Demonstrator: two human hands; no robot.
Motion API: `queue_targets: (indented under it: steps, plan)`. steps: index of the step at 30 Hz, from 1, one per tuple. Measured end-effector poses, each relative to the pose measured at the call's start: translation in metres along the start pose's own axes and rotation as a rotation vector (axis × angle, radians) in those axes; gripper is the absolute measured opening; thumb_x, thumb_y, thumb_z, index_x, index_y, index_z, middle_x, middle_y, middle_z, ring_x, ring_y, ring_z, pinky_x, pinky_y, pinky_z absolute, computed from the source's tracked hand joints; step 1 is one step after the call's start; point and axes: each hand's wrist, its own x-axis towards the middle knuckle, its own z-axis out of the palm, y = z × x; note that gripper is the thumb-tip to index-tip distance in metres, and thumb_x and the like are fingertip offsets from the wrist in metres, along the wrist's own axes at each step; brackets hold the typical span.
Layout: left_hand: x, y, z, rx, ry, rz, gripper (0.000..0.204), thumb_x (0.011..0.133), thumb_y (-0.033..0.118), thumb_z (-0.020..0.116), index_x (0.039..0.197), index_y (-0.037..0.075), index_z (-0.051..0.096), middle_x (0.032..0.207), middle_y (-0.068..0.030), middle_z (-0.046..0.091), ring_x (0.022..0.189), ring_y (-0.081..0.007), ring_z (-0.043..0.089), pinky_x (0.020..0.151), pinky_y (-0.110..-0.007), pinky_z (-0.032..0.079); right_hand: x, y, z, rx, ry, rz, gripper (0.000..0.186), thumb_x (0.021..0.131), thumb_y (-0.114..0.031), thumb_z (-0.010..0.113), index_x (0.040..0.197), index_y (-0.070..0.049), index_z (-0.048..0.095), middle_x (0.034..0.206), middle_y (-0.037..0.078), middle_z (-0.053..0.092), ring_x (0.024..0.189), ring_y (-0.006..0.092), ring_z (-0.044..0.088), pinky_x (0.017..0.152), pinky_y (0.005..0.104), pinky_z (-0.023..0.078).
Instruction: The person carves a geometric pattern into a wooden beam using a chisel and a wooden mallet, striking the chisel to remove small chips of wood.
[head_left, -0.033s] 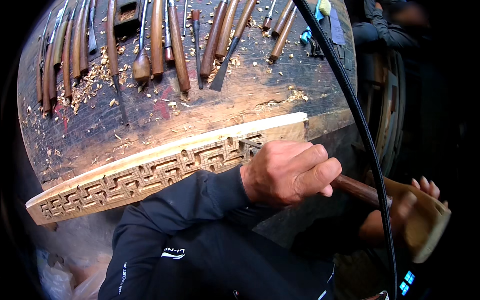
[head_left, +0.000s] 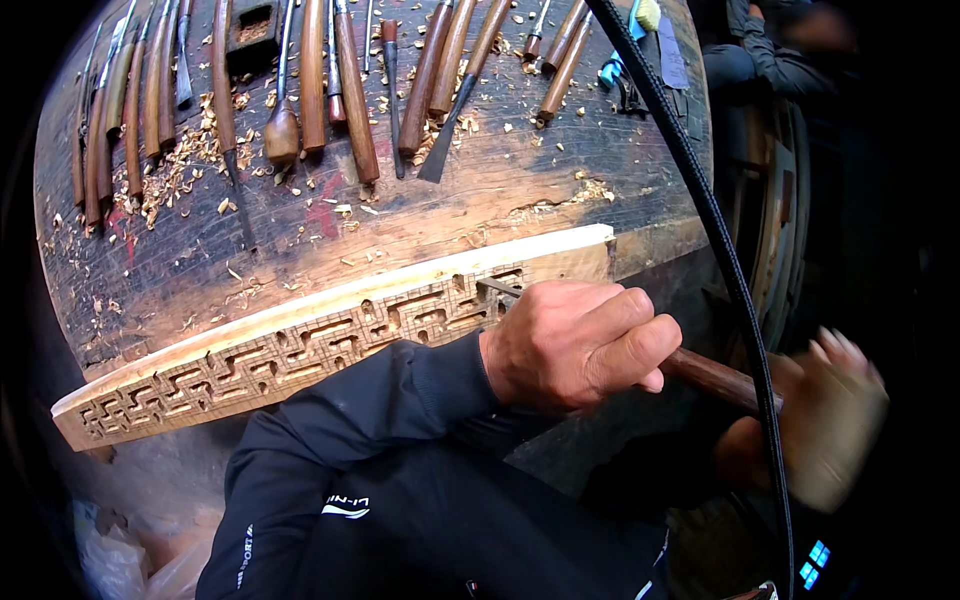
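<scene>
A long board [head_left: 570, 265] with a meander pattern cut into its face stands on edge along the bench's near side. My left hand [head_left: 580, 345] is closed around a chisel [head_left: 712, 380]; its steel tip meets the carved face near the board's right part, and its brown wooden handle sticks out to the right. Lower right, my right hand [head_left: 842, 355] grips a pale wooden mallet [head_left: 830, 435], smeared by motion. The mallet is close to the end of the chisel's handle; whether they touch cannot be told, as a black cable crosses there.
Several wood-handled chisels [head_left: 313, 80] lie along the back of the worn bench [head_left: 420, 215], among wood shavings [head_left: 180, 165]. A black braided cable [head_left: 700, 180] hangs across the right side. A plastic bag [head_left: 110, 550] is at lower left. Another person's sleeve [head_left: 775, 60] shows at upper right.
The mallet in my right hand has swung left and slightly up, toward the chisel's handle end, and is now blurred. My left hand, the chisel and the board look almost unmoved.
</scene>
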Motion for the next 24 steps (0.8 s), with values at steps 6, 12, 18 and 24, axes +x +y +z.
queue_targets:
  steps: [6,12,18,24]
  plan:
    - [-0.008,0.000,-0.001,-0.010,-0.077,0.057,0.033,0.106,0.034,0.078,0.115,0.002,0.077,0.094,-0.0062,0.077,0.075,-0.0234,0.076,0.061,-0.038,0.059,0.003,-0.055,0.018,0.222,0.368,0.593,0.058,0.103,-0.007,0.075,0.154,0.015,0.055,0.135,0.028,0.073,0.119,0.0360,0.078,0.102,0.0447,0.067]
    - [-0.030,0.002,0.014,-0.033,-0.160,0.268,0.033,0.102,0.031,0.082,0.114,0.003,0.071,0.083,-0.0031,0.053,0.064,-0.0166,0.060,0.052,-0.033,0.047,-0.006,-0.073,0.026,0.444,0.504,0.715,0.072,0.102,-0.010,0.075,0.161,0.017,0.043,0.139,0.026,0.069,0.122,0.0338,0.074,0.102,0.0423,0.066]
    - [-0.017,0.005,0.011,-0.062,-0.122,0.211,0.035,0.103,0.033,0.080,0.116,0.002,0.070,0.087,-0.0042,0.057,0.066,-0.0186,0.062,0.054,-0.034,0.050,-0.011,-0.072,0.023,0.471,0.422,0.731,0.070,0.101,-0.007,0.076,0.159,0.017,0.045,0.137,0.025,0.070,0.120,0.0323,0.074,0.104,0.0438,0.063]
    - [-0.019,-0.001,0.011,-0.028,-0.095,0.165,0.037,0.102,0.035,0.080,0.118,0.003,0.072,0.087,-0.0046,0.058,0.068,-0.0195,0.064,0.055,-0.036,0.052,-0.013,-0.073,0.031,0.556,0.493,0.693,0.077,0.093,-0.008,0.076,0.158,0.019,0.047,0.136,0.030,0.069,0.120,0.0368,0.074,0.104,0.0469,0.063]
